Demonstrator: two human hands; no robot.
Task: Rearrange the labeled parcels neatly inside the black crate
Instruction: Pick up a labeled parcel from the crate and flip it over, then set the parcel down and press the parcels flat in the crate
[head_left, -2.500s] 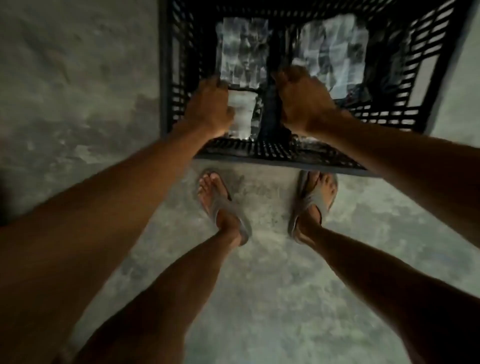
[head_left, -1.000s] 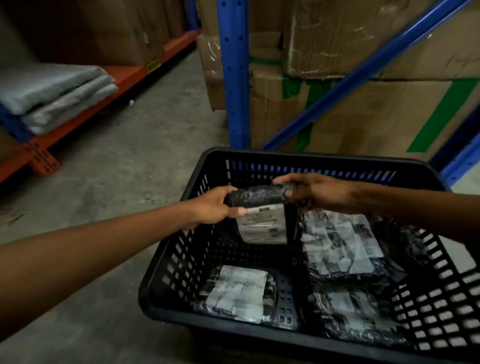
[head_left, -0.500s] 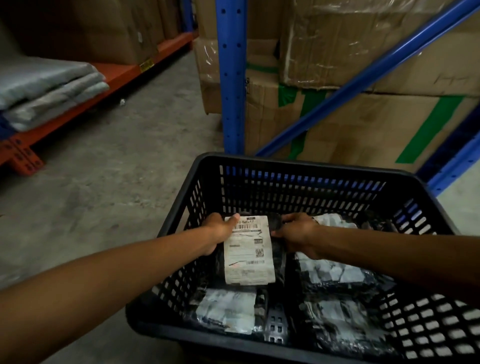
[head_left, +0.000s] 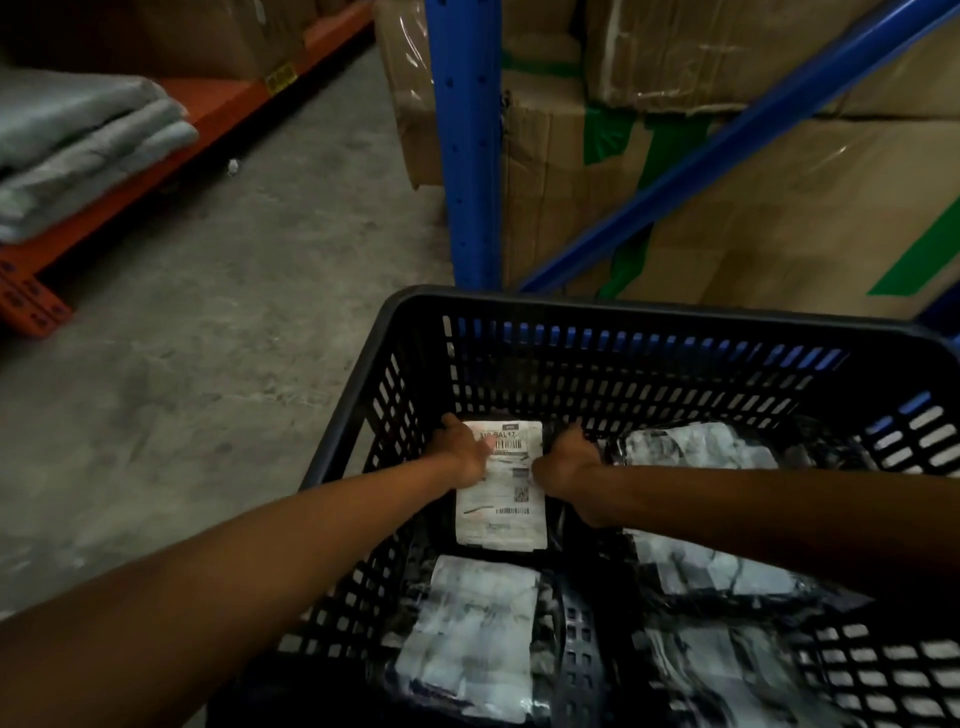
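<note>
The black slatted crate (head_left: 613, 317) stands on the floor in front of me. Both my hands reach down into its far left part. My left hand (head_left: 465, 452) grips the left edge of a black parcel with a white barcode label (head_left: 501, 499), and my right hand (head_left: 569, 467) grips its right edge. The parcel lies flat, label up, low in the crate. Another labeled parcel (head_left: 472, 634) lies in the near left. Further labeled parcels lie on the right, one at the far side (head_left: 691, 447) and one nearer (head_left: 727, 660), partly hidden by my right forearm.
A blue rack upright (head_left: 465, 145) and a diagonal brace (head_left: 727, 140) stand just behind the crate, with cardboard boxes (head_left: 779, 208) stacked behind them. An orange shelf (head_left: 156, 156) at left carries folded grey bags (head_left: 78, 145). Bare concrete floor (head_left: 208, 338) lies to the left.
The parcel, held up at rim height a second ago, has been turned label up and lowered deep into the crate's far left part. Both hands went down with it.
</note>
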